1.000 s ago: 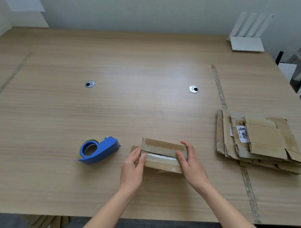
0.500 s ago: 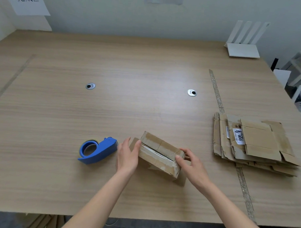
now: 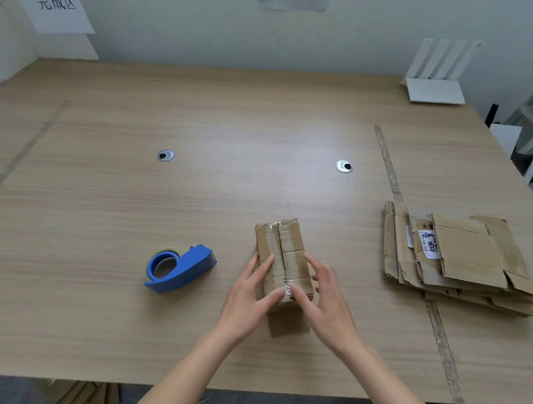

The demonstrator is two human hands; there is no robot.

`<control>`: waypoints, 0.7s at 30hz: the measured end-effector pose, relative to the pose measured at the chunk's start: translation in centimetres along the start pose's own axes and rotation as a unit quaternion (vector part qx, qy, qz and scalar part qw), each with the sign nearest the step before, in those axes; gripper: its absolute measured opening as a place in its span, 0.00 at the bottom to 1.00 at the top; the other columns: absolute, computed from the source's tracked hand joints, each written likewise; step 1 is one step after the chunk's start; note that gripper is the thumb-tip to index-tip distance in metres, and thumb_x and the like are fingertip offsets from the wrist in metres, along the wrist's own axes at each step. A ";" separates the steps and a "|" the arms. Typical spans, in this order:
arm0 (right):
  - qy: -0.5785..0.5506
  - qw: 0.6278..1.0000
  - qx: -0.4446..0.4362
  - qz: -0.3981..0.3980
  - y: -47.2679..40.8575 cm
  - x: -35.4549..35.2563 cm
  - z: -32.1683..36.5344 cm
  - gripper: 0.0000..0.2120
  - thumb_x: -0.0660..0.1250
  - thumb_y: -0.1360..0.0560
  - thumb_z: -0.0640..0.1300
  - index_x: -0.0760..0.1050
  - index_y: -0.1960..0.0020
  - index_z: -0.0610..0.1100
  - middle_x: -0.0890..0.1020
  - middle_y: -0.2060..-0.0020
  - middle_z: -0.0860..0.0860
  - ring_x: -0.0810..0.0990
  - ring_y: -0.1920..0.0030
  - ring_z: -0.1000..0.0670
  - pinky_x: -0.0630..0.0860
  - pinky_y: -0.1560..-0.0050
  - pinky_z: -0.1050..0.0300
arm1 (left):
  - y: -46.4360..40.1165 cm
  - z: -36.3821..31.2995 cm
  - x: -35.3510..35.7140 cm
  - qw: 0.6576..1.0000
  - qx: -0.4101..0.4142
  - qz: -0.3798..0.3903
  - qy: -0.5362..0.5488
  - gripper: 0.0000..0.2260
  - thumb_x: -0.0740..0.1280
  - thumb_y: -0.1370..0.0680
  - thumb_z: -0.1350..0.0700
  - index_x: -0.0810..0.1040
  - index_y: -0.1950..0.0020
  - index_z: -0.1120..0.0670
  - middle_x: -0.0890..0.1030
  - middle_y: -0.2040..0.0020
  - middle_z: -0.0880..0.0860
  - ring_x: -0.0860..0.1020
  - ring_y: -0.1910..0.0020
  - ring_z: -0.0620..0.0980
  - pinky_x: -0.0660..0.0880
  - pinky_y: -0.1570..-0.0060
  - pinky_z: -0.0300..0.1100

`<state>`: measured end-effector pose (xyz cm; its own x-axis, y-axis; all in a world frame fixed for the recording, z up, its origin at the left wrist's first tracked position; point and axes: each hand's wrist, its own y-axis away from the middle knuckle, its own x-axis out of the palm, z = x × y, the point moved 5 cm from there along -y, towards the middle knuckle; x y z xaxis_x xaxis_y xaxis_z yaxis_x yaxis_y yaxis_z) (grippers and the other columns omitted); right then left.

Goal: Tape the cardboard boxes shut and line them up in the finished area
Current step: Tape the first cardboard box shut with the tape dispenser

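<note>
Compared with the earlier frames, the cardboard box (image 3: 283,256) has been turned: its long side lay across the view, and now it points away from the person, with the middle seam running front to back. It stands on the wooden table (image 3: 231,134), near the front edge, between the blue tape dispenser (image 3: 178,268) on its left and the stack of flat boxes (image 3: 456,257) well apart on its right.

Both hands are on the near end of the box. The left hand (image 3: 250,295) has its fingers almost straight and laid on the top and left side; the right hand (image 3: 325,297) has its fingers spread and only a little bent, touching the right side and the near corner. Neither hand really grips the box; they steady and press it.

2 flaps meet at the seam, and shiny tape shows on it, at least at both ends. I judge the step to be pressing down the tape. Next, if the seam holds, the box should go to the finished area, probably the far left where the paper sign (image 3: 54,4) hangs. The dispenser is untouched now.
</note>
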<state>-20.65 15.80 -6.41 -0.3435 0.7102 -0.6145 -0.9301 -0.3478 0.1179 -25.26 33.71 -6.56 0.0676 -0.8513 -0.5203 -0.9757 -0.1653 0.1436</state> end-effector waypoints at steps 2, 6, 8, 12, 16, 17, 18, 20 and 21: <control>0.001 0.997 -0.048 0.055 -0.2 0.1 0.0 0.29 0.65 0.20 0.60 0.60 0.22 0.62 0.61 0.24 0.65 0.61 0.26 0.67 0.66 0.28 0.60 | -0.8 0.3 -0.3 1.000 0.001 0.019 0.012 0.31 0.72 0.24 0.44 0.64 0.24 0.37 0.54 0.24 0.35 0.52 0.27 0.25 0.52 0.34 0.21; 0.043 0.997 -0.047 0.039 -1.2 0.3 -0.1 0.30 0.62 0.21 0.63 0.60 0.21 0.63 0.58 0.20 0.62 0.56 0.22 0.63 0.63 0.26 0.60 | -2.2 0.5 -0.5 1.000 0.011 0.016 0.023 0.29 0.72 0.24 0.46 0.67 0.25 0.39 0.58 0.24 0.37 0.55 0.26 0.29 0.58 0.29 0.32; 0.053 0.998 -0.029 0.017 -1.6 0.8 0.3 0.30 0.62 0.20 0.63 0.59 0.21 0.62 0.57 0.20 0.60 0.56 0.21 0.61 0.64 0.27 0.59 | -2.7 0.4 -0.7 1.000 0.015 -0.016 0.002 0.26 0.71 0.23 0.46 0.69 0.25 0.40 0.61 0.24 0.39 0.58 0.27 0.30 0.56 0.32 0.26; 0.060 0.998 -0.012 0.014 -2.4 1.2 1.1 0.30 0.63 0.20 0.60 0.59 0.20 0.60 0.56 0.19 0.57 0.56 0.21 0.58 0.64 0.27 0.56 | -2.9 0.2 -1.5 0.999 0.003 -0.037 -0.037 0.25 0.68 0.21 0.44 0.68 0.25 0.40 0.63 0.23 0.42 0.62 0.24 0.40 0.59 0.31 0.35; 0.055 0.998 -0.018 0.025 -2.4 0.5 1.6 0.31 0.64 0.21 0.63 0.59 0.21 0.62 0.53 0.19 0.61 0.55 0.22 0.61 0.63 0.27 0.56 | -2.4 0.7 -5.8 0.988 -0.014 -0.101 -0.112 0.27 0.65 0.22 0.37 0.67 0.24 0.40 0.68 0.26 0.41 0.66 0.27 0.43 0.67 0.31 0.44; 0.055 0.998 -0.022 0.022 -2.3 0.3 1.7 0.31 0.64 0.22 0.63 0.58 0.21 0.63 0.53 0.19 0.62 0.55 0.23 0.63 0.63 0.28 0.56 | -2.2 1.4 -7.2 0.981 -0.017 -0.132 -0.140 0.27 0.65 0.23 0.36 0.68 0.25 0.41 0.71 0.29 0.42 0.71 0.31 0.45 0.71 0.34 0.47; 0.055 0.998 -0.023 0.017 -2.2 0.1 1.9 0.31 0.63 0.22 0.63 0.58 0.21 0.64 0.52 0.19 0.62 0.54 0.25 0.65 0.64 0.29 0.57 | -1.9 2.2 -8.6 0.972 -0.020 -0.164 -0.170 0.27 0.66 0.23 0.38 0.69 0.26 0.43 0.74 0.33 0.44 0.74 0.36 0.47 0.75 0.39 0.49; 0.056 0.998 -0.026 0.003 -2.1 -0.3 2.0 0.31 0.63 0.22 0.64 0.57 0.21 0.65 0.52 0.20 0.63 0.54 0.25 0.65 0.65 0.30 0.57 | -1.2 4.3 -11.0 0.947 -0.054 -0.219 -0.227 0.27 0.70 0.24 0.41 0.70 0.26 0.46 0.76 0.40 0.49 0.77 0.44 0.51 0.75 0.46 0.48; 0.059 0.998 -0.031 -0.005 -2.1 -0.4 2.1 0.31 0.62 0.22 0.64 0.57 0.21 0.65 0.53 0.20 0.64 0.55 0.23 0.63 0.66 0.30 0.55 | -0.8 5.5 -11.8 0.938 -0.088 -0.225 -0.250 0.28 0.70 0.24 0.42 0.70 0.26 0.47 0.76 0.42 0.51 0.77 0.46 0.53 0.74 0.47 0.48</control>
<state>-18.86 17.54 -4.79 -0.3126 0.6378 -0.7040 -0.9223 -0.3810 0.0644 -26.47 46.62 -5.15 0.3153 -0.3430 -0.8848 -0.8190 -0.5694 -0.0711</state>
